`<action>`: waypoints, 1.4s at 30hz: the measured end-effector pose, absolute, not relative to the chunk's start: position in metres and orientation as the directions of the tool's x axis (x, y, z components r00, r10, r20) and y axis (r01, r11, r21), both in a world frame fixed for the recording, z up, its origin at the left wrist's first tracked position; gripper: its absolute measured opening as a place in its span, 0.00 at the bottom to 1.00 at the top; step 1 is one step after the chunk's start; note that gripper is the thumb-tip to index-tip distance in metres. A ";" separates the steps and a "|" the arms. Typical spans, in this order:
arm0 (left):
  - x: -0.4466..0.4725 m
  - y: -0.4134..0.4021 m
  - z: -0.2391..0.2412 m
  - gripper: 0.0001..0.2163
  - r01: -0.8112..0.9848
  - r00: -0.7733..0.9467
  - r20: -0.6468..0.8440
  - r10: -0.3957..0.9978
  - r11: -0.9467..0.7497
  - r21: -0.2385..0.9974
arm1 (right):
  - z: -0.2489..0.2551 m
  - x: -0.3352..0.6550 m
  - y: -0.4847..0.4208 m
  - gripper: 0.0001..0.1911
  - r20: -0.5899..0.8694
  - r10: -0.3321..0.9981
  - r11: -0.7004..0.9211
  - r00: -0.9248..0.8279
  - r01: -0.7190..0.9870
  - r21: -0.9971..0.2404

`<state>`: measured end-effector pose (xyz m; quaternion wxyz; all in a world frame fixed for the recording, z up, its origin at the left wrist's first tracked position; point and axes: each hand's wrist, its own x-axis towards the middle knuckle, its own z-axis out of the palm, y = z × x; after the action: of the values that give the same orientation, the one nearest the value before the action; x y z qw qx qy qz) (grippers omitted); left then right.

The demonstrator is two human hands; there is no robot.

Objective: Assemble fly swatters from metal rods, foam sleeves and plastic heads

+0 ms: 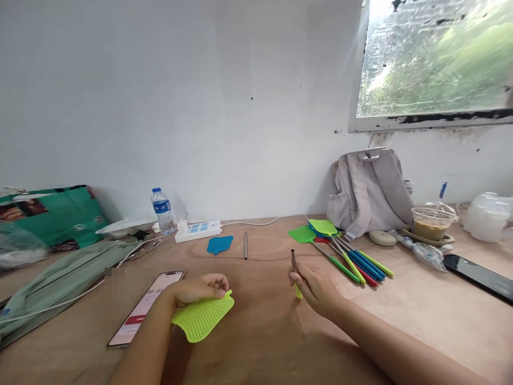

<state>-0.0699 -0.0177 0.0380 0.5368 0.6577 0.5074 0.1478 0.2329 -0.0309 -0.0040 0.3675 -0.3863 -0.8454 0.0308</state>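
My left hand [199, 289] rests on the wooden table [260, 337] with its fingers closed on a lime-green mesh fly-swatter head [203, 317], detached from any handle. My right hand [315, 287] grips a fly-swatter handle [295, 272] held nearly upright, its grey metal tube end pointing up and its yellow-green grip below the fingers. The two hands are roughly a hand's width apart. A loose blue swatter head [219, 244] and a bare metal rod [246, 245] lie farther back on the table.
A pile of assembled swatters [344, 251] lies at the right. A phone [146, 307] lies by my left arm. At the back are a power strip [197, 230], water bottle [162, 210], grey backpack [368, 190] and drink cup [432, 222]. A second phone [479, 276] lies far right.
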 end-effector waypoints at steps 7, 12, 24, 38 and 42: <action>-0.072 -0.001 0.022 0.12 0.505 0.258 -0.157 0.953 0.005 0.863 | -0.004 0.232 -0.032 0.15 0.591 0.685 0.694 -0.426 0.627 -0.353; -0.074 0.009 0.008 0.18 0.298 0.134 -0.176 0.975 0.130 0.946 | -0.003 0.233 -0.033 0.15 0.590 0.689 0.696 -0.420 0.610 -0.378; -0.043 -0.004 0.013 0.16 0.122 0.319 -0.188 0.929 0.156 0.980 | 0.007 0.241 -0.022 0.13 0.570 0.667 0.706 -0.480 0.652 -0.278; -0.007 -0.012 0.008 0.12 0.343 0.575 -0.260 0.776 0.059 0.938 | 0.007 0.253 -0.014 0.14 0.334 0.617 0.787 -0.713 0.557 -0.266; -0.007 -0.014 0.011 0.13 0.385 0.599 -0.268 0.755 0.021 0.923 | 0.008 0.250 -0.016 0.15 0.313 0.598 0.802 -0.738 0.553 -0.227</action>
<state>-0.0069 -0.0137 0.0106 0.5794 0.6811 0.4183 0.1594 0.2501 -0.0163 0.0079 0.1878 -0.3092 -0.9304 0.0594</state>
